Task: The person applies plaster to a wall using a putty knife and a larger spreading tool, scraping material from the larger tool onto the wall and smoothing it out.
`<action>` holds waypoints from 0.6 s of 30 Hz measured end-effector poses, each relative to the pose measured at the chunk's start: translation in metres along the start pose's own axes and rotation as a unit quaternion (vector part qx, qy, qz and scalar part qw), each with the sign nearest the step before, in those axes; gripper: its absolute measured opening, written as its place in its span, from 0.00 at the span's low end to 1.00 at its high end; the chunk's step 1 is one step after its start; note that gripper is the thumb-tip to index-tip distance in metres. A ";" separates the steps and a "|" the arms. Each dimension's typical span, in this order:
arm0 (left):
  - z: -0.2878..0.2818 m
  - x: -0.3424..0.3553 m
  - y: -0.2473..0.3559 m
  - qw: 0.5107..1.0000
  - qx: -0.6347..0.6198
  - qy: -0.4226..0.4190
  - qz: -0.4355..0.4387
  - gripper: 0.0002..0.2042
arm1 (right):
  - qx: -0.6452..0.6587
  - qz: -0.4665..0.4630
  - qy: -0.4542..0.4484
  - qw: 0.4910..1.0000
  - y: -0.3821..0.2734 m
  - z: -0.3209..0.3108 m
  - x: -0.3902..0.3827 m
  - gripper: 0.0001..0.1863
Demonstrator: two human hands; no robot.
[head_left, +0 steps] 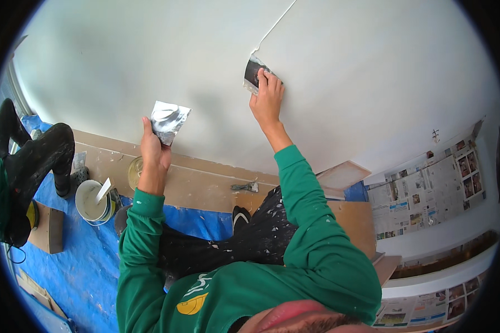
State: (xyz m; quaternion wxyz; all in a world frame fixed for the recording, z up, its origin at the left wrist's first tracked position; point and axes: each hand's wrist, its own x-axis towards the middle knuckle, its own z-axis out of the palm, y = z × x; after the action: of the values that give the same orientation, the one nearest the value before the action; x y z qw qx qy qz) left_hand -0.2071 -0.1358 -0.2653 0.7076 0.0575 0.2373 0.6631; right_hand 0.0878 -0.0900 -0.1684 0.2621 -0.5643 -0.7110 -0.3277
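Putty knife pressed flat against the white wall, blade dark with smears of filler, set right at the lower end of a thin crack line running up toward the top edge. Right hand closed around the knife's handle, fingers spread over the back of the blade, arm in a green sleeve stretched up to the wall. Lower and to the left, a second, wider metal blade loaded with a lump of pale filler, held clear of the wall and tilted. Left hand gripping that blade from beneath, thumb on its edge, forearm also in green.

Below the hands, dark paint-spattered trousers and a dark shoe resting over a blue floor sheet. Along the foot of the wall, brown cardboard strip laid as cover, with a small scraper lying on it. Left of that, a white bucket holding a white stirring stick, standing on the blue sheet, and a round tin just beside the left wrist. Far left, another person's dark-clothed legs. To the right, newspaper sheets taped over surfaces near a step.
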 end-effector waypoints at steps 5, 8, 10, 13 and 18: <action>-0.007 0.010 -0.006 0.999 0.046 -0.023 -0.020 0.26 | 0.116 0.029 0.015 0.993 -0.021 0.006 -0.015 0.27; 0.003 0.006 -0.011 0.994 0.060 -0.035 -0.081 0.26 | 0.287 0.122 0.015 0.950 -0.027 -0.020 -0.024 0.18; 0.018 -0.002 -0.013 0.989 0.084 -0.058 -0.110 0.26 | 0.437 0.193 0.022 0.878 -0.035 -0.041 -0.029 0.14; 0.056 -0.024 -0.013 0.973 0.124 -0.106 -0.163 0.28 | 0.610 0.250 0.045 0.751 -0.044 -0.082 -0.033 0.07; 0.105 -0.061 -0.003 0.923 0.158 -0.213 -0.278 0.31 | 0.614 0.159 0.073 0.770 -0.054 -0.149 -0.046 0.11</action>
State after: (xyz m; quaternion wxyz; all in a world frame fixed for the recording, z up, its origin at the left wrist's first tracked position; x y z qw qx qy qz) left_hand -0.1616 -0.1707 -0.1582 0.8790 0.2401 0.1894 0.3659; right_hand 0.0458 -0.2406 -0.1147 0.6523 -0.3625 -0.6397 0.1844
